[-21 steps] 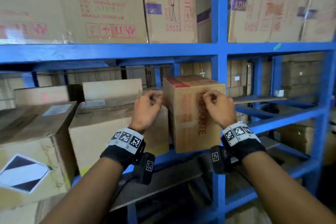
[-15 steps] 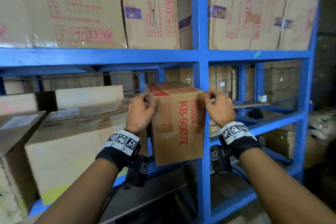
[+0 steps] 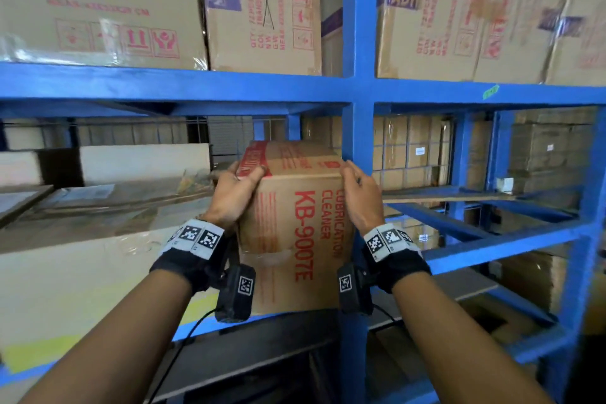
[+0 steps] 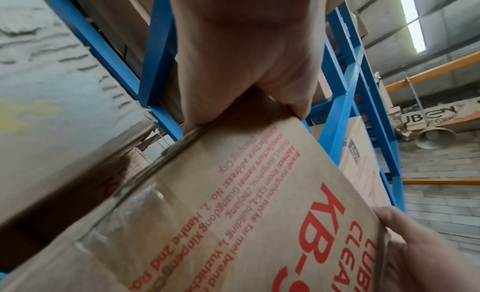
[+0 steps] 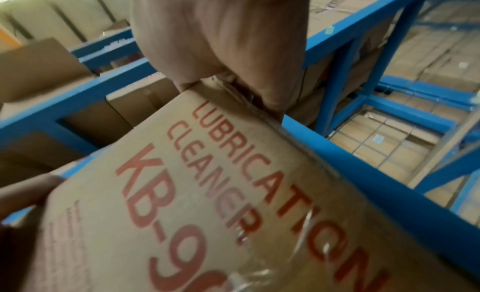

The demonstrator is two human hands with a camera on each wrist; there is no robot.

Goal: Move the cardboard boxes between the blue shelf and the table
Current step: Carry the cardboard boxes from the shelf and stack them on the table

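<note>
A tall brown cardboard box printed "LUBRICATION CLEANER KB-9007E" in red stands at the front of the blue shelf, just left of its upright post. My left hand grips the box's top left corner, fingers curled over the edge. My right hand grips the top right corner the same way. The left wrist view shows the box with my left hand on its upper edge. In the right wrist view, the box fills the frame under my right hand.
A large pale carton sits directly left of the box on the same level. Big cartons line the shelf above. The blue post stands close against the box's right side. More stacked boxes show behind the rack.
The box has come forward and turned, so its printed face points at me. Both hands have shifted from its sides onto the top corners. The head view moved closer and rightward.
</note>
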